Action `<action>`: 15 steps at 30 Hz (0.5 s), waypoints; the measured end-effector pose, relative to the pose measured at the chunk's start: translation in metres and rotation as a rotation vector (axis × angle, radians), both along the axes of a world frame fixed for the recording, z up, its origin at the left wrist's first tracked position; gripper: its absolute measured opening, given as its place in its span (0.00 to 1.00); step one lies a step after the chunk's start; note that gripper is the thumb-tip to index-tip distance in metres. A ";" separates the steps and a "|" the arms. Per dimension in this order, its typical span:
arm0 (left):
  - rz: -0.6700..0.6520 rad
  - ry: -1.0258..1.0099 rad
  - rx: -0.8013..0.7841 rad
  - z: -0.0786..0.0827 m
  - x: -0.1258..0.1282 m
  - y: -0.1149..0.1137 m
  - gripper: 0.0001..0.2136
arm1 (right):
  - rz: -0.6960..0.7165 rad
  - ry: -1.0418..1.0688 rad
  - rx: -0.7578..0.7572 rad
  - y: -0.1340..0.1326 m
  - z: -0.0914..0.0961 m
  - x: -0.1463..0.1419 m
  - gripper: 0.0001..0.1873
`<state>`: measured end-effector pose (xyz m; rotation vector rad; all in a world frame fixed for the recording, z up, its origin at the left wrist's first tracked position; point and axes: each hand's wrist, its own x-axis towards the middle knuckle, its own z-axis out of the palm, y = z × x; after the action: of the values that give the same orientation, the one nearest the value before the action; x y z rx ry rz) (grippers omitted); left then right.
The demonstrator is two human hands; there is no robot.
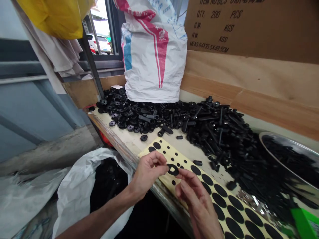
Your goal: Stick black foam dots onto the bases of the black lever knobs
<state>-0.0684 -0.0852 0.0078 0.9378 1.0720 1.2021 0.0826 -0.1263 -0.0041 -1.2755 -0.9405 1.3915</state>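
My left hand pinches a black ring-shaped adhesive pad between thumb and fingertips, just above a cream backing sheet. My right hand is open, its fingertips right next to the ring's right edge. Rows of black oval pads cover the sheet, and punched holes and small dots mark the part nearest my left hand. The sheet's lower end runs out of view under my right hand. Farther on lies a heap of black plastic fittings.
A steel bowl of black parts stands at the right, and a white woven sack leans at the back. Below the bench edge gapes a white plastic bag holding black items. A cardboard carton and a green object border the bench.
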 end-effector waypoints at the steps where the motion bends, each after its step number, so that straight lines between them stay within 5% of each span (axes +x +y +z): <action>1: 0.046 0.017 0.029 0.001 0.002 -0.002 0.06 | -0.027 -0.073 0.016 0.000 -0.005 0.002 0.24; 6: 0.141 0.023 0.071 0.007 0.007 -0.006 0.06 | -0.284 -0.249 0.094 0.002 -0.022 0.019 0.37; 10: 0.083 -0.130 -0.015 0.003 0.013 -0.008 0.07 | -0.187 -0.091 0.018 0.000 -0.018 0.020 0.22; 15: 0.055 -0.215 -0.088 -0.002 0.025 -0.014 0.08 | -0.195 -0.023 0.055 0.000 -0.019 0.005 0.14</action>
<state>-0.0438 -0.0994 0.0058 0.6986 0.9747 1.2598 0.0877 -0.1267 -0.0233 -1.3078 -0.8396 1.1945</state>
